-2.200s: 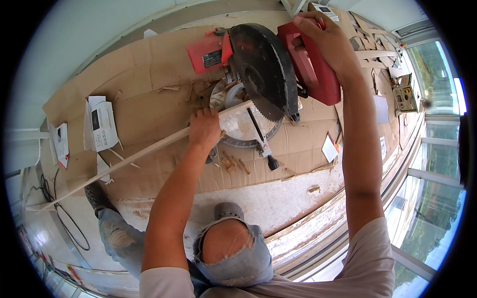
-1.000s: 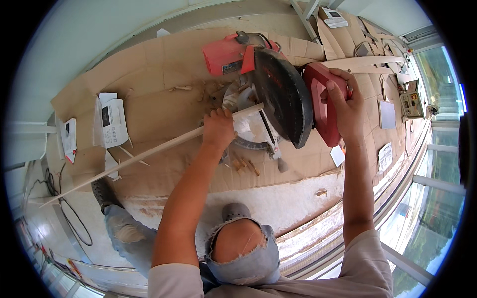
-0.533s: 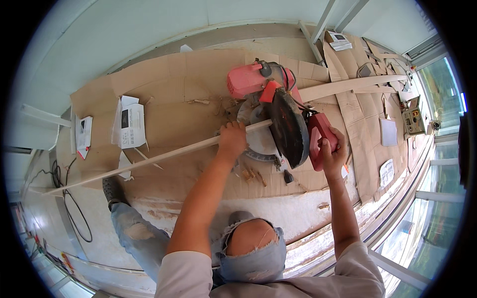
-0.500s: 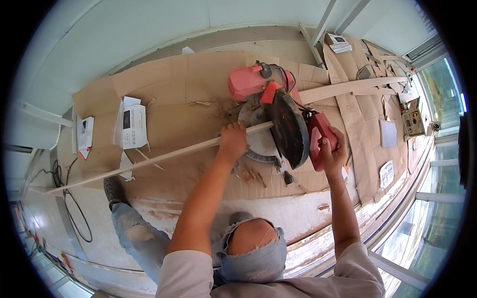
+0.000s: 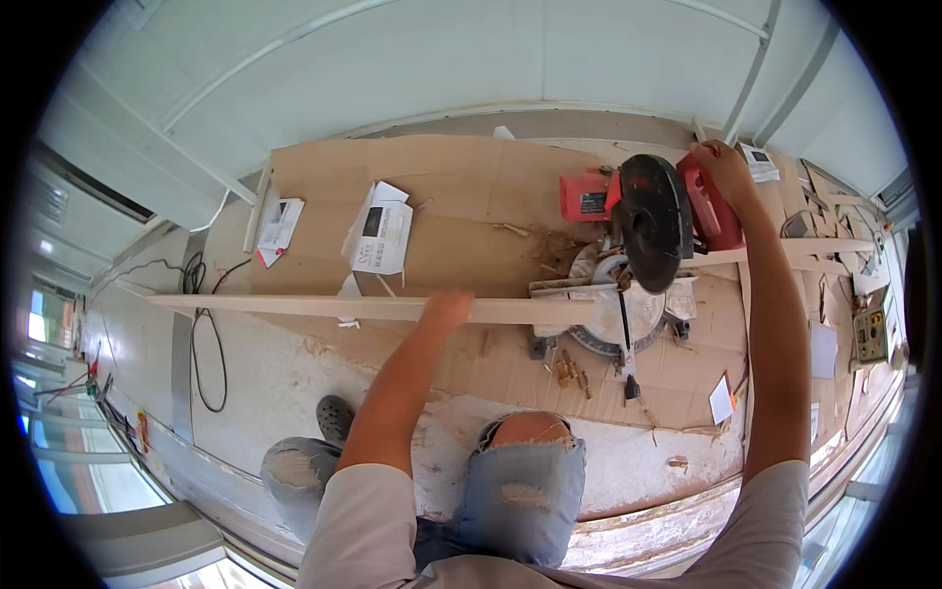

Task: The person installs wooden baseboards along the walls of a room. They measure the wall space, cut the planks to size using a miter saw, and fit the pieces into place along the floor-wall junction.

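Observation:
My left hand point(image 5: 448, 308), slightly smeared by motion, is closed over a long pale wooden strip point(image 5: 314, 307). The strip runs left to right, its right end lying on the round base point(image 5: 628, 312) of a red and black miter saw. My right hand point(image 5: 724, 169) grips the upper part of the saw's red handle point(image 5: 716, 211). The saw head stands raised, its black blade guard point(image 5: 655, 221) above the far part of the base and apart from the strip. A second length of wood point(image 5: 824, 247) extends right from behind the saw.
Cardboard point(image 5: 471, 187) lies under the saw, with wood offcuts point(image 5: 569, 373) in front of the base. A white printed box point(image 5: 381, 234) and a paper leaflet point(image 5: 281, 228) rest at the left. Black cable point(image 5: 224, 368) loops across the floor. A toolbox point(image 5: 870, 334) stands far right.
The saw head has swung up and back, with my right hand moving away from me on its handle. The strip's right end now shows on the base. The whole view has shifted.

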`<action>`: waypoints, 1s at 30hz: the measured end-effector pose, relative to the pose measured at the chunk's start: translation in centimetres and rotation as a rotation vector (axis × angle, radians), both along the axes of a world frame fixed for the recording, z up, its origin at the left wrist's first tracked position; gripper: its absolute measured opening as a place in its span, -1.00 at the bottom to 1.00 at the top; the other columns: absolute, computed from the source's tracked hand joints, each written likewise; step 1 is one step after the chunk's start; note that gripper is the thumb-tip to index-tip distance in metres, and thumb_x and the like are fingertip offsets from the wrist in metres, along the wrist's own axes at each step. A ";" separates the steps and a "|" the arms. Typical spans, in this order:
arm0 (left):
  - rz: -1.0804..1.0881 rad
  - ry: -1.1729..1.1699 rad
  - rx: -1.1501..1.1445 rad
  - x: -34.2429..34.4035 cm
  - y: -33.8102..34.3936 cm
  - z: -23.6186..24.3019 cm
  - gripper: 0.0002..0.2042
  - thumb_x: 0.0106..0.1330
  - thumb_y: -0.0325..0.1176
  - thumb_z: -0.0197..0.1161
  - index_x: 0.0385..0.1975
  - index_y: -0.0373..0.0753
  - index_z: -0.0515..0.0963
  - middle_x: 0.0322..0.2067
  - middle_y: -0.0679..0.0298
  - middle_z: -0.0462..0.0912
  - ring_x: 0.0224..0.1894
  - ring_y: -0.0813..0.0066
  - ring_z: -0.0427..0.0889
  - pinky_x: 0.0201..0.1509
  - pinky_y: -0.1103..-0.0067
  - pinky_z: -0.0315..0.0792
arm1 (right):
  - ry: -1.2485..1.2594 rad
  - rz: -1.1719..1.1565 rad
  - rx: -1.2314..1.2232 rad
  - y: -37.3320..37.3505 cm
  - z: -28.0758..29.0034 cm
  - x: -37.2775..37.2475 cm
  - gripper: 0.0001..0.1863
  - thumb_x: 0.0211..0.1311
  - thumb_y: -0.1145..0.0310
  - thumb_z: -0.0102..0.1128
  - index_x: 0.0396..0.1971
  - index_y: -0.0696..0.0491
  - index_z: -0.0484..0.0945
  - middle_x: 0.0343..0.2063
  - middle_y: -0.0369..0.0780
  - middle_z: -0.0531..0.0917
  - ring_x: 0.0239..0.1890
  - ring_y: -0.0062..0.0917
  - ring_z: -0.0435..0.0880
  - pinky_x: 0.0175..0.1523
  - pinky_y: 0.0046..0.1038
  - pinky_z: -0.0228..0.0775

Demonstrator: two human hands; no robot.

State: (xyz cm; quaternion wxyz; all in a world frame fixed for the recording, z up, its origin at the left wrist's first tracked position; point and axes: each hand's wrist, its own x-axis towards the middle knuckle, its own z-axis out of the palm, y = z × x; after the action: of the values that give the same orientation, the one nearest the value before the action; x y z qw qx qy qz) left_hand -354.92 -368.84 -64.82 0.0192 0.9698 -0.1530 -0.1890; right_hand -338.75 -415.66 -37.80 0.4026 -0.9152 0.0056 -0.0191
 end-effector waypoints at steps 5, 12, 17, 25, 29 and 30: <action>0.051 -0.119 -0.092 -2.6 4.3 -2.7 -0.71 0.05 -0.20 0.40 -0.32 -0.23 0.56 -0.41 0.06 0.67 -0.25 0.09 0.68 -0.19 0.26 0.52 | -0.171 -0.014 -0.327 2.0 -1.4 2.6 -0.52 0.26 0.00 0.11 -0.15 0.18 0.59 -0.41 -0.02 0.64 -0.33 -0.27 0.65 -0.18 -0.30 0.45; 0.128 -0.127 -0.254 -5.3 6.0 -4.2 -0.73 0.03 -0.26 0.36 -0.29 -0.21 0.58 -0.36 0.14 0.67 -0.20 0.16 0.67 -0.10 0.26 0.50 | -0.169 -0.128 -0.873 7.2 -1.3 2.8 -0.53 0.34 -0.06 -0.06 -0.27 0.07 0.61 -0.34 -0.01 0.67 -0.22 -0.05 0.64 -0.16 -0.07 0.41; 0.178 -0.067 -0.446 -7.7 7.3 5.4 -0.79 -0.04 -0.31 0.34 -0.41 -0.19 0.56 -0.43 0.16 0.67 -0.26 0.16 0.66 -0.10 0.26 0.46 | -0.088 0.088 -1.146 3.7 0.6 4.0 -0.76 0.29 0.21 0.03 -0.19 0.01 0.54 -0.36 -0.05 0.67 -0.24 -0.08 0.65 -0.19 -0.05 0.45; 0.221 -0.104 -0.697 -14.9 12.4 29.0 -0.76 -0.13 -0.29 0.42 -0.48 -0.18 0.54 -0.53 0.18 0.64 -0.36 0.12 0.64 -0.07 0.27 0.45 | 0.166 0.712 -0.394 28.7 7.3 -5.7 -0.86 0.14 0.52 -0.01 -0.50 0.12 0.55 -0.60 -0.25 0.58 -0.64 -0.46 0.59 -0.54 -0.39 0.45; 0.237 0.128 -0.859 -19.2 15.3 44.2 -0.66 -0.20 -0.29 0.46 -0.41 -0.22 0.53 -0.51 0.16 0.64 -0.33 0.04 0.63 0.03 0.22 0.41 | 0.376 1.085 -0.546 52.7 20.8 -19.5 -0.76 0.20 0.19 0.16 -0.37 0.05 0.66 -0.51 -0.19 0.68 -0.47 -0.40 0.69 -0.27 -0.35 0.51; 0.197 0.044 -0.897 -20.2 15.6 47.5 -0.62 -0.21 -0.29 0.46 -0.35 -0.24 0.52 -0.48 0.14 0.65 -0.30 0.04 0.64 0.03 0.21 0.41 | 0.593 1.089 -0.374 57.8 25.2 -22.5 -0.70 0.23 0.11 0.14 -0.30 0.04 0.66 -0.45 -0.20 0.70 -0.39 -0.37 0.70 -0.20 -0.36 0.51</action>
State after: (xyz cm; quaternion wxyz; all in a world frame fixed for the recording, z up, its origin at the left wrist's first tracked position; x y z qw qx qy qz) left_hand -375.14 -353.29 -17.30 0.4581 0.8714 -0.1264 -0.1222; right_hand -361.22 -357.89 -12.65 0.1699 -0.8080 -0.3521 0.4407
